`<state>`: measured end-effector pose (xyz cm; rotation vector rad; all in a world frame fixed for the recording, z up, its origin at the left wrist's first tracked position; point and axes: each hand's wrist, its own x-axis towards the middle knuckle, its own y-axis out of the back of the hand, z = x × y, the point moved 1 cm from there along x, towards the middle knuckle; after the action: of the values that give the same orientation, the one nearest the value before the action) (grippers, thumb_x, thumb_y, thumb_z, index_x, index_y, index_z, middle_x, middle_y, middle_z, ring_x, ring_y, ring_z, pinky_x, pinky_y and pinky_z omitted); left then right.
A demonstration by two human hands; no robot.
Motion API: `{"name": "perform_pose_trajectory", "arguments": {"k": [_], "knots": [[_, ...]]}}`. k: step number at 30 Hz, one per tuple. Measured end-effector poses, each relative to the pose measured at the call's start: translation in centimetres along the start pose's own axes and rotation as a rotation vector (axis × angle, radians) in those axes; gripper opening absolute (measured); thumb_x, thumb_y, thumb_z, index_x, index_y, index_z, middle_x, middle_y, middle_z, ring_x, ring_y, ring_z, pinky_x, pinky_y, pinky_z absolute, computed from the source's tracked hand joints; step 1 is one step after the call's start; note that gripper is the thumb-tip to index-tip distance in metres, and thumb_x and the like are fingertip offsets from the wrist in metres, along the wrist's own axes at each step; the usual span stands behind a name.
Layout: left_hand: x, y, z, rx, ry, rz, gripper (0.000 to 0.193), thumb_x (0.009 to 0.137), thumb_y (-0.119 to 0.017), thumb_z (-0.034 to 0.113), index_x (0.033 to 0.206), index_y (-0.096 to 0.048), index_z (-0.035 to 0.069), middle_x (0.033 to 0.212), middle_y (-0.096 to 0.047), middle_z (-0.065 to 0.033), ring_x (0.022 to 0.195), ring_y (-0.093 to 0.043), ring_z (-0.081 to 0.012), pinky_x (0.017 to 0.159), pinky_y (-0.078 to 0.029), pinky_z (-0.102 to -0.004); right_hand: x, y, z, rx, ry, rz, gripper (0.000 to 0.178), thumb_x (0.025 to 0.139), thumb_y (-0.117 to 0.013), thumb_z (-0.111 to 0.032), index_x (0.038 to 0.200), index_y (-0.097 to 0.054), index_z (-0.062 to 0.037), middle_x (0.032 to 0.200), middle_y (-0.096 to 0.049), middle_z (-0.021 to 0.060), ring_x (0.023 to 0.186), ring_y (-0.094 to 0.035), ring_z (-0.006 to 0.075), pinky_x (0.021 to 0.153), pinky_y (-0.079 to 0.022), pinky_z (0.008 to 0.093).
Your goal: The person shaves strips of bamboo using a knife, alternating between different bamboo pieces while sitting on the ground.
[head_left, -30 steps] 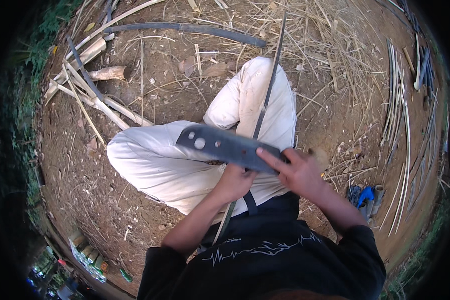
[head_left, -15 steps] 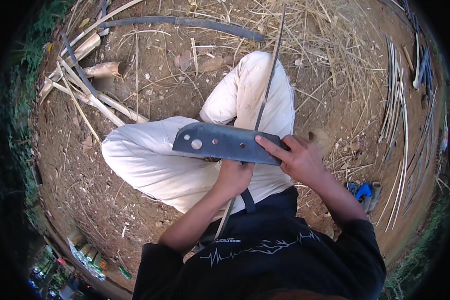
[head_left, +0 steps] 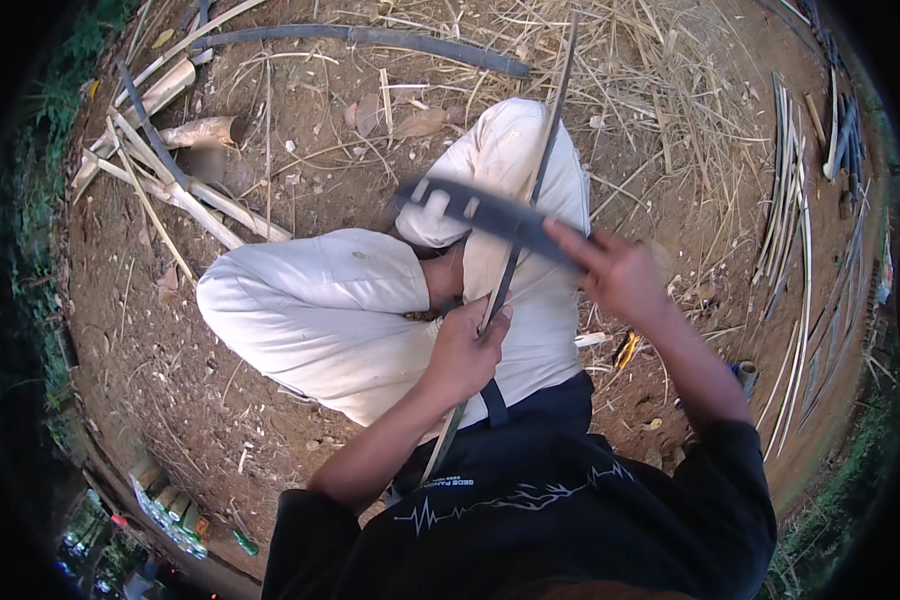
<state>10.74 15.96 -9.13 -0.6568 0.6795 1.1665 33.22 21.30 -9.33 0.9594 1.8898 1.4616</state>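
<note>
A long thin bamboo strip (head_left: 551, 135) runs from beyond my raised knee down to my waist. My left hand (head_left: 463, 347) is closed round it over my lap. My right hand (head_left: 622, 280) grips the right end of a broad dark cleaver (head_left: 505, 217) with holes in its blade; its handle is hidden in my fingers. The blade is smeared by motion and lies across the strip in view, above my left hand. Whether it touches the strip, I cannot tell.
My legs in pale trousers (head_left: 310, 290) are folded on the dirt ground. Split bamboo pieces (head_left: 225, 212) lie at left, a dark strip (head_left: 410, 45) at the far side, and straw-like shavings (head_left: 660, 90) beyond my knee. Thin strips (head_left: 785, 200) lie at right. A yellow-and-black object (head_left: 626, 350) sits below my right forearm.
The cleaver has moved away from my body and tilted, its left end now farther off. My right hand has lifted with it, uncovering my left hand on the strip.
</note>
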Motion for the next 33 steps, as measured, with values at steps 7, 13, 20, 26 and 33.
{"name": "perform_pose_trajectory", "arguments": {"k": [7,13,20,26,33], "knots": [[0.8,-0.1,-2.3,0.018,-0.277,0.108,0.025,0.101,-0.054,0.019,0.113,-0.063,-0.001,0.061,-0.05,0.0,0.05,-0.045,-0.0073,0.049,-0.037,-0.0286,0.5,1.0,-0.8,0.091,0.074,-0.08,0.085,0.071,-0.072,-0.009,0.147,-0.044,-0.0335,0.078,-0.058,0.0094,0.059,-0.062,0.0274,0.054,-0.054,0.0382],[0.1,0.6,-0.6,-0.006,-0.051,-0.009,0.032,0.103,-0.052,0.024,0.122,-0.059,-0.001,0.062,-0.043,0.0032,0.047,-0.037,-0.0046,0.042,-0.034,-0.0234,1.0,0.9,-0.6,0.138,0.062,-0.088,0.087,0.066,-0.073,-0.008,0.146,-0.048,-0.0322,0.074,-0.054,0.0079,0.059,-0.06,0.0262,0.054,-0.053,0.0395],[-1.4,1.6,-1.5,0.042,-0.108,-0.041,0.03,0.104,-0.051,0.025,0.121,-0.059,0.002,0.065,-0.044,0.0029,0.048,-0.038,-0.0055,0.043,-0.034,-0.0245,2.2,-0.9,4.0,0.164,-0.186,-0.02,0.082,0.07,-0.073,-0.009,0.144,-0.049,-0.0355,0.074,-0.056,0.0081,0.06,-0.062,0.0273,0.055,-0.054,0.0403],[-2.5,2.6,-3.4,0.215,-0.214,0.025,0.026,0.105,-0.046,0.025,0.117,-0.058,0.005,0.072,-0.048,0.0029,0.054,-0.043,-0.0031,0.048,-0.037,-0.0225,2.1,0.1,2.1,0.004,0.041,-0.121,0.081,0.075,-0.071,-0.011,0.147,-0.044,-0.0368,0.081,-0.061,0.0118,0.058,-0.062,0.0282,0.054,-0.055,0.039],[-5.3,3.5,-3.3,0.203,-0.075,-0.007,0.025,0.106,-0.045,0.025,0.111,-0.057,0.003,0.073,-0.051,-0.0023,0.063,-0.048,-0.0098,0.06,-0.043,-0.0291,1.5,-0.4,2.3,0.012,0.055,-0.102,0.079,0.078,-0.07,-0.016,0.148,-0.041,-0.0362,0.084,-0.063,0.0154,0.063,-0.066,0.0302,0.057,-0.057,0.0405]]}}
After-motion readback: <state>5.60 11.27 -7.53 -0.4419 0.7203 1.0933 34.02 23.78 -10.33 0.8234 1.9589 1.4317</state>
